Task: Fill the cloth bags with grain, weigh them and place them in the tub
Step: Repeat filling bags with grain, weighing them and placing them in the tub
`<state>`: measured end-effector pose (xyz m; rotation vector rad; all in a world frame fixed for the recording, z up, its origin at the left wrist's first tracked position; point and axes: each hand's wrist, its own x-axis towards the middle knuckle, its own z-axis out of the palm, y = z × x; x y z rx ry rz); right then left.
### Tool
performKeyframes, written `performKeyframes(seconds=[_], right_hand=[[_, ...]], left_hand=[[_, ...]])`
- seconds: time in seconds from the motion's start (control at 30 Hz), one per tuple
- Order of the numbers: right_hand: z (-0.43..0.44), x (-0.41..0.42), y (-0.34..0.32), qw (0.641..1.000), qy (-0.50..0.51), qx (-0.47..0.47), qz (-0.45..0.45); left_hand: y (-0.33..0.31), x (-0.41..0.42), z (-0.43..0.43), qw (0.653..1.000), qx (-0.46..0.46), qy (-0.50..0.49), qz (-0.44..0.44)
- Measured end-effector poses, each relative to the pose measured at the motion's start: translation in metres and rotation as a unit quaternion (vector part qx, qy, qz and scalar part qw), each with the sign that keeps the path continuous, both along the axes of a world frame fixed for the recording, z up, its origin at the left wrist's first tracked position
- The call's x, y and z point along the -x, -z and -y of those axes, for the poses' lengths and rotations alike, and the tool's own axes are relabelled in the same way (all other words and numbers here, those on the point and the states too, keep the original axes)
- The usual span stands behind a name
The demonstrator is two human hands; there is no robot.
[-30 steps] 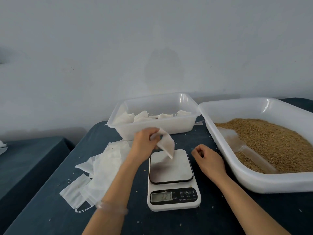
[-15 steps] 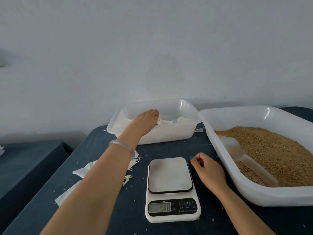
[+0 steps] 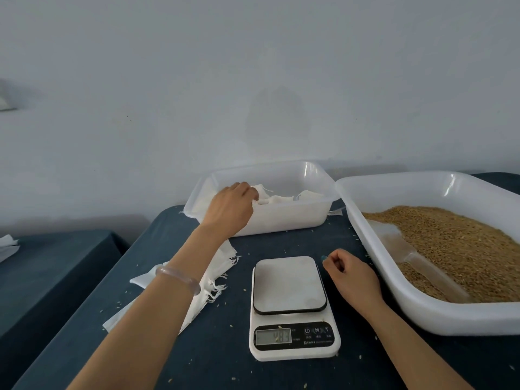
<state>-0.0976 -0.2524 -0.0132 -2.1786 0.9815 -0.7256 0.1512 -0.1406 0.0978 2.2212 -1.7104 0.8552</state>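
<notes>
My left hand [image 3: 230, 209] reaches over the near left rim of the small clear tub [image 3: 298, 219]. Its bent fingers lie on the filled white cloth bags [image 3: 281, 199] inside; a grip on one is hidden by the back of the hand. My right hand [image 3: 351, 274] rests loosely curled on the table just right of the scale [image 3: 289, 285], holding nothing I can see. The scale's plate is bare and its display is lit. At the right, the large white tub [image 3: 422, 316] holds brown grain [image 3: 464, 243] with a clear scoop [image 3: 416, 256] lying in it.
A pile of flat empty cloth bags [image 3: 216, 273] lies under my left forearm, left of the scale. Loose grains dot the dark blue tablecloth [image 3: 213, 347]. A second, lower blue table [image 3: 56, 271] stands at the left. A pale wall is close behind both tubs.
My left hand carried a filled bag from above the scale into the small tub and now sits near the tub's left rim. The right hand has stayed put.
</notes>
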Motion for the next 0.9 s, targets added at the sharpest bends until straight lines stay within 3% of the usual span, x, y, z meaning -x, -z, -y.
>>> performKeyframes(seconds=[0.07, 0.13, 0.23, 0.33, 0.4, 0.57, 0.73, 0.9], right_hand=[[0.0, 0.0, 0.0, 1.0, -0.001, 0.004, 0.001], [0.0, 0.0, 0.001, 1.0, -0.002, 0.01, -0.001], [0.0, 0.001, 0.001, 1.0, -0.006, 0.016, 0.0], [0.0, 0.001, 0.001, 1.0, -0.008, 0.017, -0.001], [0.0, 0.001, 0.001, 1.0, -0.009, 0.017, -0.005], [0.001, 0.001, 0.001, 1.0, -0.011, 0.016, -0.006], [0.001, 0.001, 0.002, 1.0, -0.009, 0.02, -0.011], [0.001, 0.0, 0.002, 1.0, -0.008, 0.024, -0.015]], left_hand=[[0.005, 0.005, -0.024, 0.991, 0.099, -0.019, -0.085], [0.014, 0.008, -0.049, 0.963, 0.15, -0.109, -0.196], [0.033, 0.003, -0.084, 0.916, 0.08, -0.287, -0.269], [0.051, -0.004, -0.112, 0.874, -0.072, -0.37, -0.306], [0.06, -0.004, -0.122, 0.858, -0.141, -0.365, -0.332], [0.064, -0.011, -0.135, 0.862, -0.135, -0.306, -0.38], [0.067, -0.019, -0.143, 0.852, -0.079, -0.279, -0.436], [0.072, -0.017, -0.142, 0.862, 0.003, -0.257, -0.437]])
